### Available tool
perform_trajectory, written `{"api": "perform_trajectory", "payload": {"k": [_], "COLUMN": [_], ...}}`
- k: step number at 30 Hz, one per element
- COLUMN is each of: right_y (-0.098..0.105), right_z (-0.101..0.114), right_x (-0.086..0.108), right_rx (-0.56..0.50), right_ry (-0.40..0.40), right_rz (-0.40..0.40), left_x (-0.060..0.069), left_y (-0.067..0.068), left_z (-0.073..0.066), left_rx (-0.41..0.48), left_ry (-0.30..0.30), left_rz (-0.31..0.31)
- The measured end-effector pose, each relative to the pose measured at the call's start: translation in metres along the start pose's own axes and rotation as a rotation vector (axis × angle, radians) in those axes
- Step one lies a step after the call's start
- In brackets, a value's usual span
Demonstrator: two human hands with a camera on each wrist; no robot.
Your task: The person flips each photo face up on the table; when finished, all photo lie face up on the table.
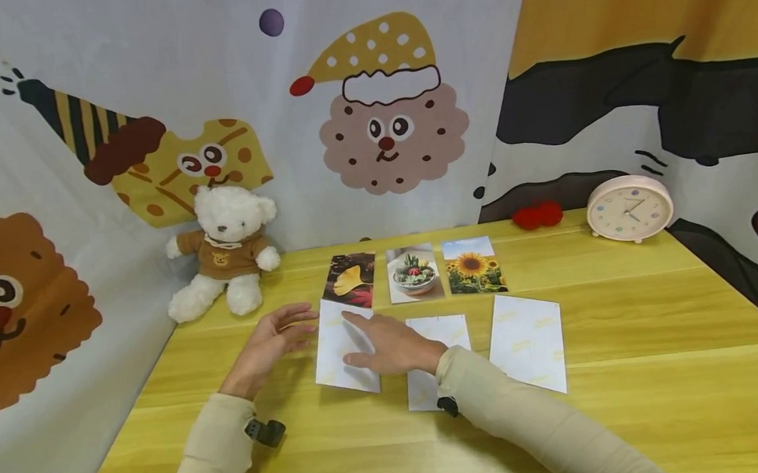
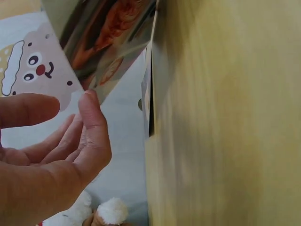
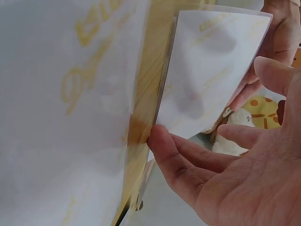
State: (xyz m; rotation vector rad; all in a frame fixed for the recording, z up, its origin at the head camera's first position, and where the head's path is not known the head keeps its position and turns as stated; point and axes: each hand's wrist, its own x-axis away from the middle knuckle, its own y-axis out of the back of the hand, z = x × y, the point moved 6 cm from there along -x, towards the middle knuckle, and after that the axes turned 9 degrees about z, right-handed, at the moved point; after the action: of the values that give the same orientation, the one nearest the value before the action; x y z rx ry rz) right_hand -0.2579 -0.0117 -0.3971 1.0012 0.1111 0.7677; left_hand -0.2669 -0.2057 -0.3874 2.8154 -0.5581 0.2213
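While its long axis is directed toward the ginkgo-leaf card [image 1: 352, 280], the leftmost laminated card [image 1: 337, 351], white back up, is bordered by the left hand [image 1: 271, 344] and overlapped by the right hand [image 1: 392, 343], all thumbs and fingers parted.
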Motion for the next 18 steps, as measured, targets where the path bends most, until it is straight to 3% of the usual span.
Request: {"api": "perform_trajectory", "payload": {"k": [4,18], "right_y": [0.0001,0.0008], "right_z": [0.0027,0.0085], "right_x": [0.0007,0.0022], "right_rx": [0.010,0.018], "right_ry": [0.007,0.031], "right_rz": [-0.016,-0.031], "left_x": [-0.0016,-0.0040], "left_y": [-0.0011,-0.0085], "left_z": [0.0034,0.0090], "left_rx": [0.001,0.007], "left_ry": [-0.024,-0.023], "left_rz": [0.002,0.057]}}
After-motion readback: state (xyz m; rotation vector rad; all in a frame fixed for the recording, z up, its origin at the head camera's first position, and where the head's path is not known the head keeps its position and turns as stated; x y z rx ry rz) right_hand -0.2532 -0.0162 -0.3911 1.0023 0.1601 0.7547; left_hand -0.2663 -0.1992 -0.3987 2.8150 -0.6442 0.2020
